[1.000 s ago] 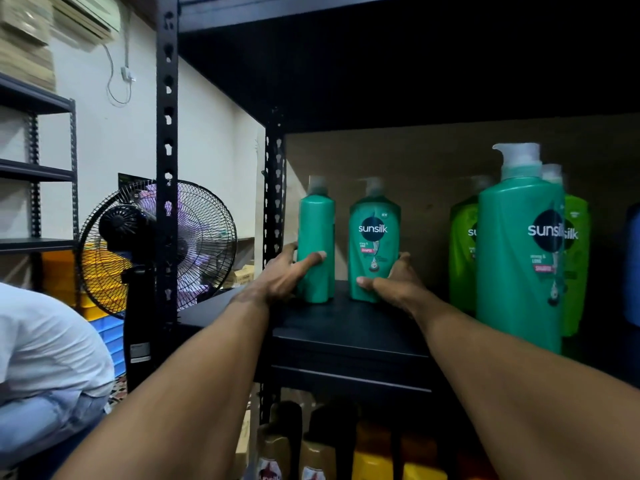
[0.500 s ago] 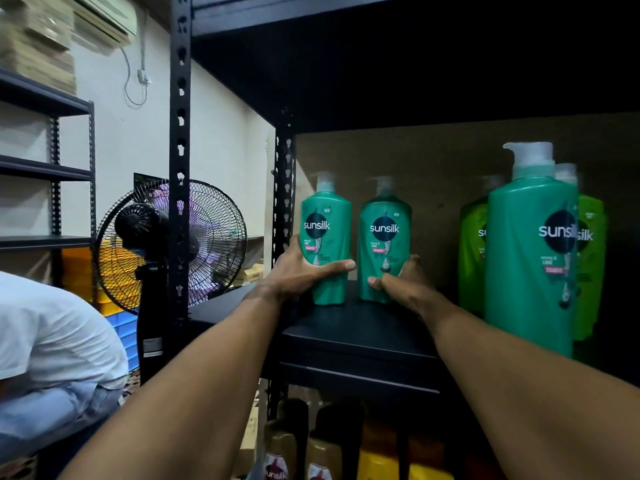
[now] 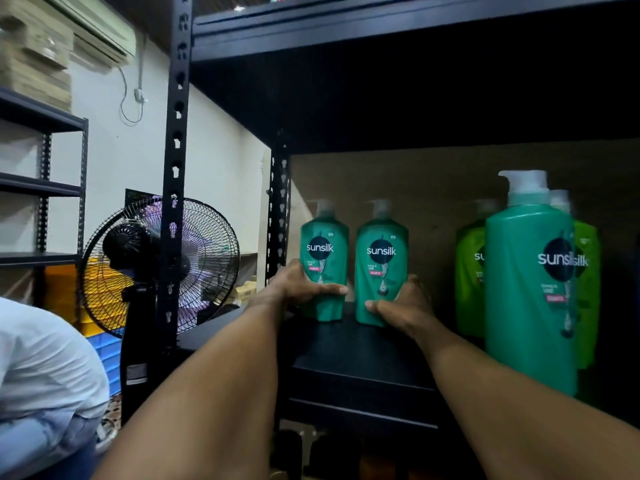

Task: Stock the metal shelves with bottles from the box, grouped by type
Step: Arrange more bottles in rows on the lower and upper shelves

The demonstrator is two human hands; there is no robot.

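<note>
Two teal Sunsilk pump bottles stand side by side at the back left of the black metal shelf (image 3: 360, 355), labels facing me. My left hand (image 3: 298, 289) wraps the base of the left teal bottle (image 3: 323, 251). My right hand (image 3: 401, 304) grips the base of the right teal bottle (image 3: 381, 254). A larger teal pump bottle (image 3: 530, 282) stands nearer the front on the right, with lime green bottles (image 3: 469, 278) behind it. The box is out of sight.
A black standing fan (image 3: 159, 265) is left of the shelf post (image 3: 176, 168). A person in a white shirt (image 3: 45, 362) bends at lower left. Another metal rack (image 3: 41, 188) stands far left. Dark bottles sit on the shelf below.
The left bottle has been turned so its label faces forward. Both hands have shifted slightly on the bottle bases and the camera has moved closer.
</note>
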